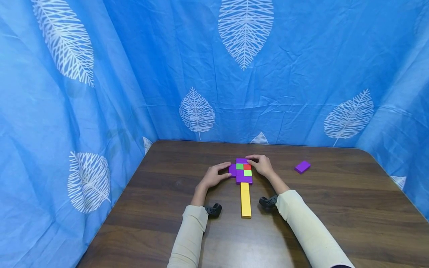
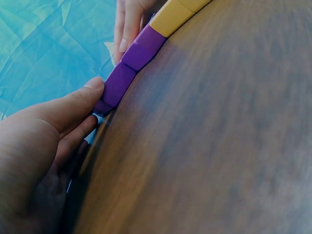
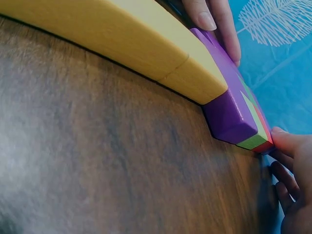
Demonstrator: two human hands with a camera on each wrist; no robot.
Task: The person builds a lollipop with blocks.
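Note:
Flat coloured blocks lie together on the table in the head view. My left hand [image 1: 212, 176] pinches the left purple block [image 1: 232, 170] between thumb and fingers at its two ends. At the far side, my right hand [image 1: 263, 165] holds the right end of the top purple block [image 1: 241, 160] with thumb and forefinger. Between these lie a green block [image 1: 239, 166], a red block [image 1: 247, 166] and a light green block [image 1: 247, 173]. Below them sits the bottom purple block [image 1: 244, 179], its near edge meeting a yellow strip [image 1: 245, 201] of blocks laid end to end.
One loose purple block [image 1: 302, 167] lies apart on the right of the brown wooden table [image 1: 140, 230]. A blue curtain [image 1: 288, 111] with white leaf prints hangs behind and beside the table. Dark devices [image 1: 213, 210] are worn at both wrists, just above the tabletop.

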